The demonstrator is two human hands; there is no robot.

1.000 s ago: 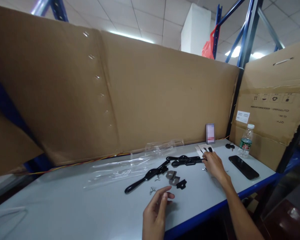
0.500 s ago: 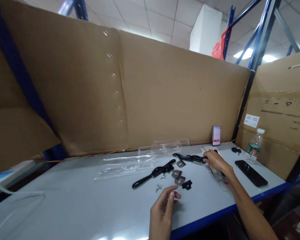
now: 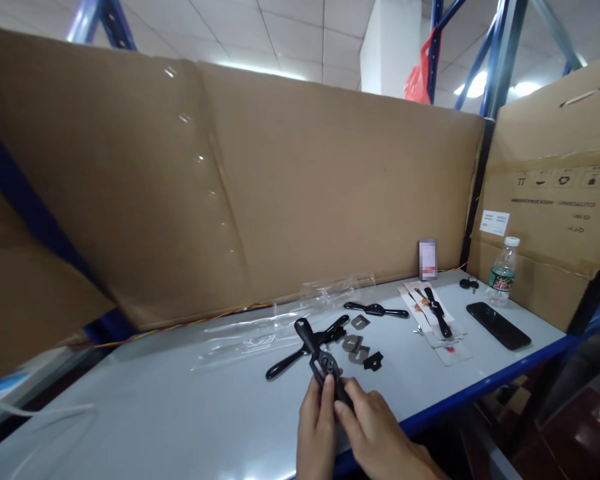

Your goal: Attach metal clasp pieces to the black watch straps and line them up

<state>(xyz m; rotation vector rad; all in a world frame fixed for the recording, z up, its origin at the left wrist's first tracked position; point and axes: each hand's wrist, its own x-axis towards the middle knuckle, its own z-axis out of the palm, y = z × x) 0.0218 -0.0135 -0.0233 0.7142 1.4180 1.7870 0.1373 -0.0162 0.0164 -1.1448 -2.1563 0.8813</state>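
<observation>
My left hand [image 3: 316,417] and my right hand [image 3: 373,423] meet near the table's front edge, both closed on a black spokeshave body [image 3: 327,363]. It is tilted, one handle pointing up and away, the other partly hidden by my fingers. Behind it lies a second spokeshave [image 3: 285,364], partly covered by the held one. Just right of these are several flat grey blades [image 3: 353,343] and a small black cap plate [image 3: 373,361]. A third spokeshave [image 3: 377,309] rests farther back. Another black spokeshave [image 3: 437,313] lies on printed packaging [image 3: 414,299] at the right.
Clear plastic sleeves [image 3: 260,337] lie along the back of the table [image 3: 180,407]. On the right are a dark phone [image 3: 499,325], a water bottle [image 3: 503,277], keys [image 3: 469,283] and a small upright screen [image 3: 427,260]. Cardboard walls [image 3: 330,187] enclose the back and sides.
My right hand has come from the right back to the front, bringing a spokeshave. My left hand, earlier empty with curved fingers, now grips it too. The view has shifted slightly.
</observation>
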